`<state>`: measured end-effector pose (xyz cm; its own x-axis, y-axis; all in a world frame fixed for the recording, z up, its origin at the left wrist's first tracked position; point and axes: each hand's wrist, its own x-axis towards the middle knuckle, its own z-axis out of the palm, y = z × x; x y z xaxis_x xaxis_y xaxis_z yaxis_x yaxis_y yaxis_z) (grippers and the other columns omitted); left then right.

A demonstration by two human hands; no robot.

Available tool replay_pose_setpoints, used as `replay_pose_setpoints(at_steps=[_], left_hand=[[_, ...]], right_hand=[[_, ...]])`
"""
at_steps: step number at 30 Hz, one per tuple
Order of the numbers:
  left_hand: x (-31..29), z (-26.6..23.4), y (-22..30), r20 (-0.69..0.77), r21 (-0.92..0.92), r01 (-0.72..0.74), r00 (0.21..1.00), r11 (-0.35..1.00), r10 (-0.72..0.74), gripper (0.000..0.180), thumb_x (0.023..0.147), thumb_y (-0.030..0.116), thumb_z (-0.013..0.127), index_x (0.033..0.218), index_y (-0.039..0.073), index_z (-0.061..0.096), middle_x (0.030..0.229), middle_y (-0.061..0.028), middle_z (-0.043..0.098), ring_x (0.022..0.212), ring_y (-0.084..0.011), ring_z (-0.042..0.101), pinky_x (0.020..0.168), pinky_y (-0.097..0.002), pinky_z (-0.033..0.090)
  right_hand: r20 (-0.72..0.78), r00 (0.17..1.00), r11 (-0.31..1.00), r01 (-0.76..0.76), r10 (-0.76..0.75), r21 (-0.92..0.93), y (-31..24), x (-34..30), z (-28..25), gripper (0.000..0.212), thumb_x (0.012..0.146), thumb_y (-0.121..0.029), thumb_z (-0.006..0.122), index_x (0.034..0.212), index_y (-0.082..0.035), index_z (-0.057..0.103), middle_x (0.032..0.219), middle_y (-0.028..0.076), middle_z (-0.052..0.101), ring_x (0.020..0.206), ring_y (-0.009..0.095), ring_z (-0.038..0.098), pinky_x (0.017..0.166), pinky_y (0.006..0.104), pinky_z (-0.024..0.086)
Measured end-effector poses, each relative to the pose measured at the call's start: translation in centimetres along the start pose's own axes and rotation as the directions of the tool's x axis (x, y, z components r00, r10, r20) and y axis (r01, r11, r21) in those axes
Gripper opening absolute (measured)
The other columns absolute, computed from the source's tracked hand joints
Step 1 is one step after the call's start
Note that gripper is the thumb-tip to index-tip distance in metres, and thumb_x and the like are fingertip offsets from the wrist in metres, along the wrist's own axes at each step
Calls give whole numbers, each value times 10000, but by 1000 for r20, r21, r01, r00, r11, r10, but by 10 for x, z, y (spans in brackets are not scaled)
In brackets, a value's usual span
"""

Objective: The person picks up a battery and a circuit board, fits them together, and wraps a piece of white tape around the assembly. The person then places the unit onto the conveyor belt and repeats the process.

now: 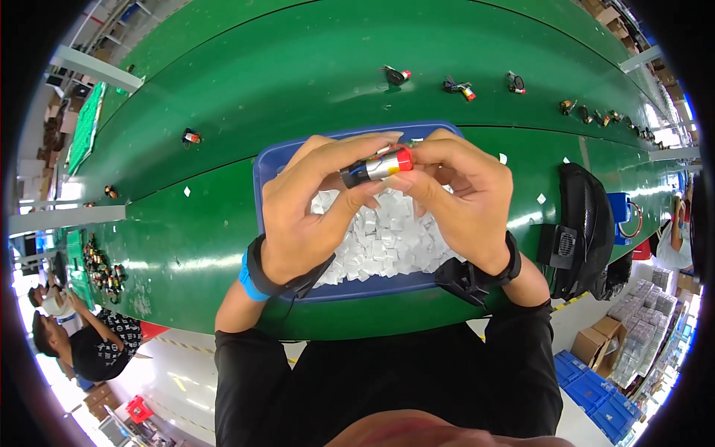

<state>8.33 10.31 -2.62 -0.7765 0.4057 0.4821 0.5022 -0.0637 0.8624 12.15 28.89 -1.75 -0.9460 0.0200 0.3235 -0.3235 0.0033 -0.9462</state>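
Note:
In front of me, above a blue bin [260,171], I hold a small cylindrical battery [380,167] with a black end, a silver and yellow middle and a red end. My left hand [296,205] pinches its black end between thumb and fingers. The thumb and fingertips of my right hand [474,192] close on the red end. Thin wires and a small part show along its upper side, partly hidden by my fingers. Under my hands the bin holds many small white squares [383,238]. Both wrists wear black straps, the left one with a blue band too.
Similar wired batteries lie on the green table [246,67], among them one battery [192,136] at the left and several at the far right. A cluster of parts [103,270] sits left. A black bag [583,223] stands right. A co-worker [93,339] is at left.

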Motion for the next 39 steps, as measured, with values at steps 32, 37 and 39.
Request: replay_pose_setpoints(at_steps=[32, 37, 39], left_hand=[[66, -83, -125, -284, 294, 392, 907, 872, -312, 431, 941, 308, 709, 1253, 24, 619, 1169, -83, 683, 898, -111, 608, 708, -246, 495], [41, -74, -56, -69, 150, 335, 942, 930, -328, 413, 979, 280, 664, 1299, 30, 590, 1192, -114, 664, 937, -118, 610, 708, -267, 507], [33, -70, -40, -65, 45, 365, 930, 930, -362, 384, 990, 272, 650, 1280, 25, 601, 1183, -109, 664, 917, -110, 607, 688, -262, 504]], right_hand=[[305, 922, 396, 194, 239, -897, 171, 134, -75, 251, 932, -310, 678, 995, -69, 641, 1050, 157, 693, 989, 369, 667, 848, 497, 525], [357, 893, 716, 58, 274, -696, 115, 126, -47, 285, 1001, -302, 610, 974, -20, 631, 868, 99, 676, 752, 254, 682, 638, 401, 548], [454, 836, 933, -172, 308, -316, 64, 101, -27, 322, 1047, -315, 542, 972, -11, 615, 835, 60, 638, 651, 144, 622, 561, 290, 513]])
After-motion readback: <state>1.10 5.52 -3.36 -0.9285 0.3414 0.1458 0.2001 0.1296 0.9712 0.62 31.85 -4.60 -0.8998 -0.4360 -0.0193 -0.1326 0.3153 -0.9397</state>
